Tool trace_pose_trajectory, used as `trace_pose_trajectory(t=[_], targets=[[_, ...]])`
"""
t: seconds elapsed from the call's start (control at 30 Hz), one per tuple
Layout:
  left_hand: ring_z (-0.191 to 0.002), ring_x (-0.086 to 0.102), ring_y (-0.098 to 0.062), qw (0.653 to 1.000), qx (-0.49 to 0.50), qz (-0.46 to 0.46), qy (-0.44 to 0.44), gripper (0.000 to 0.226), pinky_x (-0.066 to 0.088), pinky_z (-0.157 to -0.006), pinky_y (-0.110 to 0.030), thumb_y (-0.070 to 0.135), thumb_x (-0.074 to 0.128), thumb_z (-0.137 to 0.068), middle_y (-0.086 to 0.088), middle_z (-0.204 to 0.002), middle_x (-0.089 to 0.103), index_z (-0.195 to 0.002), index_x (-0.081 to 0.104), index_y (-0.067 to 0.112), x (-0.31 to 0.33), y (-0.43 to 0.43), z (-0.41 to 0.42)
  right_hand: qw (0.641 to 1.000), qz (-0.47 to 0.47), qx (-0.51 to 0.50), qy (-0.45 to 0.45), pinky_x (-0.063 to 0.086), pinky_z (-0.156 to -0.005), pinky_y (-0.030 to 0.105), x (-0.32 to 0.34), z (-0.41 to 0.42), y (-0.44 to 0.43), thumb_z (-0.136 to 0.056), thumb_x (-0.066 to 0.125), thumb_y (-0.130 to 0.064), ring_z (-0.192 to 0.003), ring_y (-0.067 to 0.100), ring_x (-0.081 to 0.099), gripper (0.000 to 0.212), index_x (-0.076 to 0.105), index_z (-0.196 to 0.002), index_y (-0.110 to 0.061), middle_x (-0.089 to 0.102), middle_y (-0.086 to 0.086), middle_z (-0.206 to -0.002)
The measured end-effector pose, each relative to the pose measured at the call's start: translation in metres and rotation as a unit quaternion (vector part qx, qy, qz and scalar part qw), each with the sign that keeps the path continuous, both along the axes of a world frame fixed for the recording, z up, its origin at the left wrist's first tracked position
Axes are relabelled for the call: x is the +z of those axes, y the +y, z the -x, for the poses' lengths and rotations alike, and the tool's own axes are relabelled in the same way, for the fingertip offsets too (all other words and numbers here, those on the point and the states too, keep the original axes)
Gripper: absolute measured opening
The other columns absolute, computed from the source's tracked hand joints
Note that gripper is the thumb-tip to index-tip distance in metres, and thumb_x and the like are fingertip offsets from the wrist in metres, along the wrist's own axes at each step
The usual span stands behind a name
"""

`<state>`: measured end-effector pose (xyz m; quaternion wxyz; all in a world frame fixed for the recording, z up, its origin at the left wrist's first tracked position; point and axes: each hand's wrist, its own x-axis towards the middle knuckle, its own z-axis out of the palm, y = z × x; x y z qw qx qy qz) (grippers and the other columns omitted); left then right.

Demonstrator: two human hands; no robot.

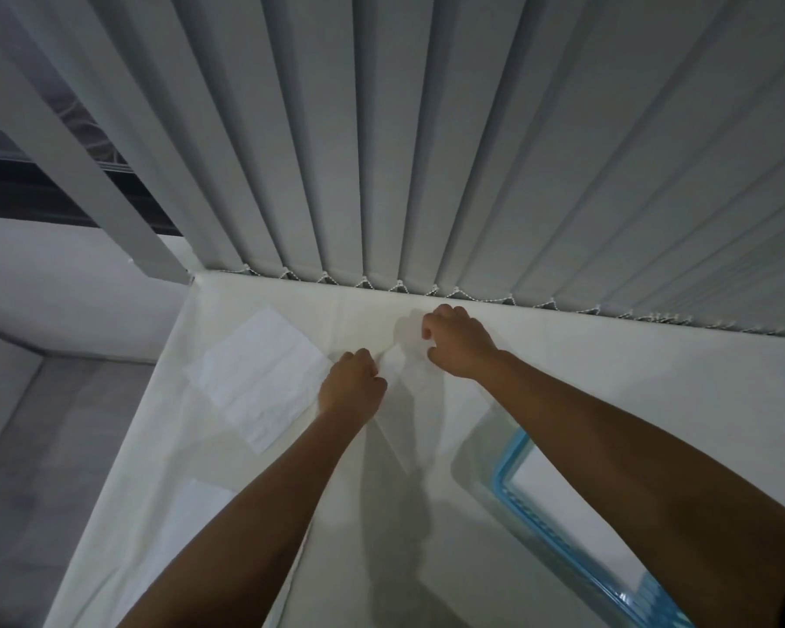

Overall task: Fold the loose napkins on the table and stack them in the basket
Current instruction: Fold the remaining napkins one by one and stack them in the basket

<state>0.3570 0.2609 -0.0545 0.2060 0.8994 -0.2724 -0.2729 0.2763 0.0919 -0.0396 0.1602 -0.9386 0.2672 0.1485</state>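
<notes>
We see a white tabletop [631,392] below vertical blinds [427,151]. A blue basket [513,487] sits at right. Our left hand [350,385] and right hand [461,349] each pinch a napkin [404,401] at centre; another napkin [259,373] lies just left.

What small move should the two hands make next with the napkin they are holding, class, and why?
Probably draw the far edge back toward the near edge to make the fold. Both the left hand and the right hand pinch the far edge of the napkin, which lies unfolded on the table. The blue basket waits at the right.
</notes>
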Motion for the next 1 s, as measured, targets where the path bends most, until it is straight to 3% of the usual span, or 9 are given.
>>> trace_pose_trajectory(t=[0.1, 0.23, 0.33, 0.43, 0.57, 0.67, 0.8, 0.9, 1.0], targets=[[-0.078, 0.054, -0.027, 0.999, -0.032, 0.020, -0.014, 0.014, 0.040, -0.062, -0.032, 0.008, 0.048, -0.079, -0.002, -0.082, 0.055, -0.087, 0.042, 0.017, 0.008, 0.008, -0.006, 0.996, -0.072, -0.039, -0.046, 0.038, -0.082, 0.035, 0.005, 0.000, 0.003, -0.080, 0.058, -0.013, -0.114, 0.027, 0.046, 0.039, 0.050, -0.118, -0.018, 0.053, 0.003, -0.122], [-0.084, 0.060, -0.029, 0.995, -0.088, 0.042, -0.030, 0.035, 0.048, -0.071, -0.038, 0.002, 0.045, -0.079, 0.000, -0.089, 0.059, -0.110, 0.040, 0.019, 0.017, 0.026, -0.013, 0.994, -0.106, -0.026, -0.022, 0.041, -0.093, 0.041, 0.013, 0.002, 0.016, -0.084, 0.060, -0.019, -0.120, 0.027, 0.045, 0.059, 0.038, -0.138, -0.027, 0.055, 0.005, -0.128], [-0.090, 0.060, -0.029, 0.992, -0.111, 0.048, -0.035, 0.047, 0.050, -0.075, -0.036, 0.001, 0.045, -0.078, -0.004, -0.100, 0.063, -0.120, 0.041, 0.021, 0.022, 0.039, -0.015, 0.991, -0.122, -0.035, -0.045, 0.043, -0.083, 0.035, 0.016, 0.005, 0.024, -0.086, 0.056, -0.019, -0.109, 0.028, 0.054, 0.037, 0.053, -0.123, -0.024, 0.061, 0.005, -0.119], [-0.095, 0.057, -0.024, 0.988, -0.127, 0.056, -0.072, 0.033, 0.048, -0.076, -0.033, 0.007, 0.050, -0.080, -0.001, -0.103, 0.063, -0.111, 0.052, 0.018, 0.023, 0.051, -0.012, 0.997, -0.050, 0.026, -0.050, 0.039, -0.076, 0.033, 0.020, 0.012, 0.032, -0.088, 0.048, -0.017, -0.104, 0.027, 0.056, 0.021, 0.065, -0.100, -0.020, 0.066, 0.002, -0.105], [-0.089, 0.057, -0.018, 0.982, -0.160, 0.079, -0.064, 0.011, 0.042, -0.069, -0.025, 0.016, 0.054, -0.085, 0.002, -0.094, 0.063, -0.095, 0.059, 0.017, 0.025, 0.065, 0.003, 0.988, 0.086, 0.124, -0.036, 0.037, -0.086, 0.036, 0.021, 0.033, 0.039, -0.089, 0.048, -0.015, -0.106, 0.025, 0.052, 0.032, 0.071, -0.108, -0.027, 0.067, -0.002, -0.111], [-0.101, 0.056, -0.016, 0.980, -0.195, 0.033, -0.031, 0.024, 0.044, -0.081, -0.026, 0.022, 0.059, -0.083, 0.005, -0.109, 0.063, -0.107, 0.062, 0.022, 0.022, 0.073, 0.015, 0.985, 0.094, 0.147, 0.016, 0.031, -0.099, 0.037, 0.018, 0.054, 0.044, -0.087, 0.047, -0.007, -0.115, 0.024, 0.048, 0.042, 0.067, -0.116, -0.029, 0.064, -0.003, -0.121], [-0.119, 0.047, -0.018, 0.972, -0.230, -0.058, -0.002, 0.047, 0.040, -0.101, -0.034, 0.041, 0.059, -0.080, 0.003, -0.123, 0.053, -0.126, 0.052, 0.032, 0.011, 0.081, 0.025, 0.976, 0.105, 0.155, 0.108, 0.008, -0.118, 0.047, 0.013, 0.081, 0.058, -0.087, 0.044, -0.003, -0.133, 0.023, 0.035, 0.051, 0.057, -0.130, -0.027, 0.051, -0.003, -0.139], [-0.120, 0.047, -0.020, 0.984, -0.176, -0.031, -0.019, 0.043, 0.041, -0.100, -0.037, 0.048, 0.053, -0.085, 0.001, -0.123, 0.053, -0.125, 0.054, 0.030, 0.008, 0.078, 0.034, 0.976, 0.127, 0.150, 0.094, 0.007, -0.117, 0.047, 0.008, 0.089, 0.067, -0.089, 0.045, -0.010, -0.137, 0.023, 0.032, 0.047, 0.053, -0.133, -0.024, 0.047, -0.001, -0.144], [-0.120, 0.048, -0.022, 0.988, -0.119, 0.007, -0.099, 0.037, 0.044, -0.095, -0.035, 0.037, 0.047, -0.093, -0.001, -0.127, 0.053, -0.126, 0.052, 0.023, 0.004, 0.067, 0.040, 0.982, 0.116, 0.132, 0.064, 0.005, -0.118, 0.046, 0.003, 0.087, 0.080, -0.094, 0.039, -0.014, -0.145, 0.024, 0.020, 0.052, 0.035, -0.146, -0.021, 0.029, 0.000, -0.157]])
